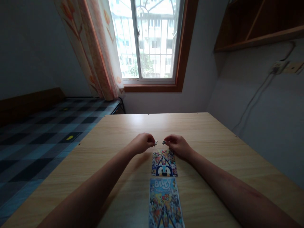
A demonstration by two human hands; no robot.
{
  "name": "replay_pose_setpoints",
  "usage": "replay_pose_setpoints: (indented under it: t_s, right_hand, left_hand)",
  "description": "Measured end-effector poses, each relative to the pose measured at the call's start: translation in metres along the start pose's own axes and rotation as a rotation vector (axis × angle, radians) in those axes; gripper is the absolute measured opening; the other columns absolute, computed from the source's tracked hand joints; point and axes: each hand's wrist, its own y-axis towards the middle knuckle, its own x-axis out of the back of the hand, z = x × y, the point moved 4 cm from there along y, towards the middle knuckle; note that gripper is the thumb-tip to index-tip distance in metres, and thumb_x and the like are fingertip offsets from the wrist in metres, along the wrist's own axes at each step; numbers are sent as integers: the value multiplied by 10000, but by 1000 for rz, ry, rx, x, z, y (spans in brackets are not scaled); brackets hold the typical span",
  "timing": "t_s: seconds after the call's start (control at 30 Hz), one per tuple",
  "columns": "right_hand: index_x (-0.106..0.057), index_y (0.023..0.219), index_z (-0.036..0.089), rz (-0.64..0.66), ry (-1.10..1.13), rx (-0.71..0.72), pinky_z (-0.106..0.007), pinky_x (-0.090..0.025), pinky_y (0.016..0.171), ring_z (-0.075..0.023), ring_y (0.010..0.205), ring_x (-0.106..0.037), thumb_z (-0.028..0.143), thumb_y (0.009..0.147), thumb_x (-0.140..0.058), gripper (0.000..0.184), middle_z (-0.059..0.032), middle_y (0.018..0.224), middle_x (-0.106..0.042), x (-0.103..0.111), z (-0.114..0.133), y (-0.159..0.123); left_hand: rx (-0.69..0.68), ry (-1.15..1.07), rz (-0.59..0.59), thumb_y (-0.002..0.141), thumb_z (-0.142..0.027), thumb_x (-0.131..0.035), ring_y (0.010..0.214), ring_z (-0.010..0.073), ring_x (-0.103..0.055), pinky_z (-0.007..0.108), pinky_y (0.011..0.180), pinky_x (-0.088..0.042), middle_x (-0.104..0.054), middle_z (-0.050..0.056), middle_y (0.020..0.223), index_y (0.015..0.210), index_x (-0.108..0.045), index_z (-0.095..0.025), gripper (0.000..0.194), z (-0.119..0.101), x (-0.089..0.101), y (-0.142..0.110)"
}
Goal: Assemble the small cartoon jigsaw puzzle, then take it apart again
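My left hand (142, 143) is closed in a pinch on a small puzzle piece (155, 143), held just above the wooden table (213, 139). My right hand (177, 145) pinches another small puzzle piece (163, 142) close beside it, with a narrow gap between the two pieces. Directly below both hands lies a partly assembled colourful puzzle (164, 163) showing a blue cartoon dog. Nearer to me lies a printed reference picture (165, 202) with the word "Bluey" on it.
A bed with a blue and black checked cover (42, 139) runs along the table's left side. A window (147, 41) with a patterned curtain (95, 50) is behind the table. A wooden shelf (258, 28) and a wall socket with cable (277, 66) are on the right wall.
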Motion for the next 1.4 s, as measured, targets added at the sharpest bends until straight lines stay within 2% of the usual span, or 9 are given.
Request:
replay_pose_setpoints:
  t_s: [0.13, 0.23, 0.33, 0.43, 0.53, 0.7, 0.93, 1.23, 1.4]
  right_hand:
    - [-757, 910, 186, -15, -77, 0, -274, -496, 647, -154, 689, -634, 301, 827, -690, 157, -40, 807, -743, 1, 6, -2]
    - [-759, 907, 188, -20, -107, 5, -256, -467, 597, -136, 626, -598, 289, 835, -680, 146, -25, 748, -725, 0, 10, -3]
    - [-758, 903, 195, -30, -134, 33, -253, -466, 591, -131, 614, -588, 278, 841, -675, 132, -23, 757, -729, -1, 14, -3]
    - [-760, 913, 205, -40, -159, 66, -257, -474, 602, -132, 632, -595, 266, 850, -669, 126, -25, 796, -741, -1, 17, -4]
    - [-758, 950, 211, -47, -163, 77, -263, -483, 619, -136, 653, -605, 255, 858, -663, 140, -24, 803, -741, -1, 21, -5]
    - [-737, 1036, 224, -50, -131, 94, -280, -506, 651, -148, 696, -638, 260, 866, -661, 190, -23, 830, -743, -1, 27, -7]
    - [-722, 1041, 219, -27, -93, 90, -294, -525, 680, -165, 744, -681, 276, 858, -687, 195, -29, 843, -754, -3, 21, -6]
    - [-694, 902, 193, -68, -17, 77, -304, -533, 711, -170, 745, -664, 302, 831, -721, 133, -35, 817, -725, -1, 15, -3]
    - [-684, 857, 195, -58, 2, 80, -296, -521, 689, -163, 727, -641, 331, 833, -720, 143, -21, 791, -706, -2, 17, -4]
  left_hand:
    - [77, 137, -229, 840, -244, -635, 795, 186, -678, 276, 693, -464, -774, 33, 894, 868, -761, -217, 132, 8, 11, 0]
    - [107, 203, -279, 879, -264, -630, 841, 202, -678, 285, 713, -466, -764, 45, 952, 932, -761, -221, 147, 12, 13, -1]
    - [71, 233, -366, 916, -270, -594, 883, 207, -670, 293, 751, -476, -742, 58, 1004, 954, -757, -212, 177, 12, 17, -1]
    - [2, 197, -430, 939, -269, -566, 821, 184, -657, 297, 757, -481, -732, 53, 971, 930, -756, -202, 201, 9, 20, -1]
    - [-131, 122, -410, 934, -264, -586, 727, 145, -638, 288, 745, -489, -731, 45, 961, 934, -761, -201, 186, 2, 16, -1]
    - [-289, 42, -282, 895, -327, -676, 667, 122, -628, 282, 712, -503, -743, 44, 1016, 1023, -763, -221, 188, -15, -2, -5]
    - [-292, 86, -263, 906, -213, -606, 734, 140, -651, 269, 710, -505, -747, 33, 911, 877, -767, -222, 164, -22, -14, -7]
    - [-251, 59, -343, 909, -183, -587, 684, 125, -619, 263, 685, -483, -727, 30, 885, 825, -732, -190, 167, -15, -6, -6]
    - [-265, 17, -288, 896, -275, -652, 670, 121, -636, 275, 697, -511, -740, 42, 990, 1000, -742, -202, 156, -16, -13, -5]
